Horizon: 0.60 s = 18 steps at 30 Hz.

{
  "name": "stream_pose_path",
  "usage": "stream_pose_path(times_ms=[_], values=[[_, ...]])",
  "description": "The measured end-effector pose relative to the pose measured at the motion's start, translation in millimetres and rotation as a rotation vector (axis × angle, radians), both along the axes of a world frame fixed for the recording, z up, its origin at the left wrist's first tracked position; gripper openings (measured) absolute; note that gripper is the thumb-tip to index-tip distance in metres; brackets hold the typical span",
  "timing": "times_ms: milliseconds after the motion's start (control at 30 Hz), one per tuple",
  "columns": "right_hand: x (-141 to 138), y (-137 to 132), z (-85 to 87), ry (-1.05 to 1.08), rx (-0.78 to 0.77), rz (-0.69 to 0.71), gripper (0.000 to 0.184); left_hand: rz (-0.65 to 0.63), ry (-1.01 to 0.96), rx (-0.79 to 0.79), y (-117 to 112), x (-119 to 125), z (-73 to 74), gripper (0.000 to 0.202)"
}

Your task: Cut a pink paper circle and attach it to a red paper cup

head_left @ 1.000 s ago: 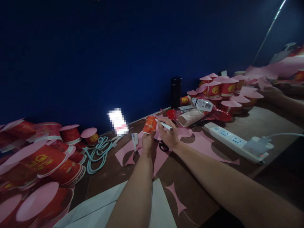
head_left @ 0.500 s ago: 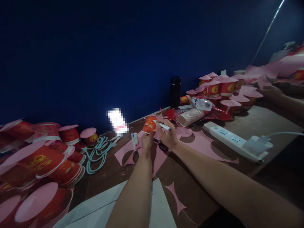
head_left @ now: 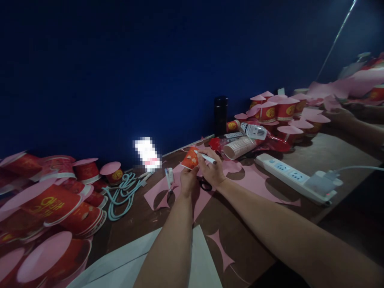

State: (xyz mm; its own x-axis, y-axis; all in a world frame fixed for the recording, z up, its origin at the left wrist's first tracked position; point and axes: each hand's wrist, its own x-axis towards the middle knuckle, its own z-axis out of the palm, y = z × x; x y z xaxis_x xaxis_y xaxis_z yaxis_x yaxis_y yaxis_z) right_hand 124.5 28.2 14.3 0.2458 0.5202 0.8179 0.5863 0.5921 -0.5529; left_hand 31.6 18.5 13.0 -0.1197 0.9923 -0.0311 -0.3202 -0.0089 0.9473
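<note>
Left hand [head_left: 188,180] is closed around a red paper cup [head_left: 190,159], held tilted just above the counter [head_left: 327,154], mid-span, a little short of the far edge. Right hand [head_left: 212,171] pinches a white pen [head_left: 206,158] in a writing grip, tip at the cup's wall. Can't tell whether it touches.

Progress, judged from the layout:
- Done: a big heap of capped cups [head_left: 48,204] at the left end, each red cup closed by a flat pink disc. A second capped batch [head_left: 282,114] sits at the far right by the wall.
- In hand: one cup with no disc on it that I can see.
- Left: a sleeve of bare cups [head_left: 240,147], nested and lying on its side behind the hands. Looks like well past half, with stock remaining.

Materials and shapes:
- Cups are thin coated paper, tapered, glossy red with gold print and a rolled white rim.
- Pink sheet [head_left: 258,182] is flat matte paper under the hands, with round bites cut from its edges.
- A concave four-point pink offcut [head_left: 222,250] lies near the front edge.
- Black-handled scissors [head_left: 205,185] lie on the sheet, touching or just under the right hand.
- White paper [head_left: 207,264] is at the front edge, under the left forearm.

Other items:
- White power strip [head_left: 288,174] to the right, with an adapter plugged in.
- Teal cable [head_left: 123,192] looped to the left of the sheet.
- Black cylindrical flask [head_left: 220,115] upright at the far edge.
- Clear plastic bottle [head_left: 255,131] on its side near the sleeve.
- Another person's hand [head_left: 340,116] at the far right, by pink paper. Its grip is too dim to read.
</note>
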Motion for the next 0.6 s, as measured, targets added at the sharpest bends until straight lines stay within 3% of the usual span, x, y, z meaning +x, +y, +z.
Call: stream_pose_path(times_ms=[200,400,600], values=[[2,2,0.1,0.03,0.008,-0.004,0.014,-0.021,0.157,0.022,8,-3,-15.2,0.02],[2,1,0.6,0.058,0.005,0.016,0.014,-0.084,-0.194,0.13,11,0,-22.3,0.041],[1,2,1.1,0.052,0.024,0.006,0.014,-0.085,-0.219,0.134,11,-1,-21.8,0.047]])
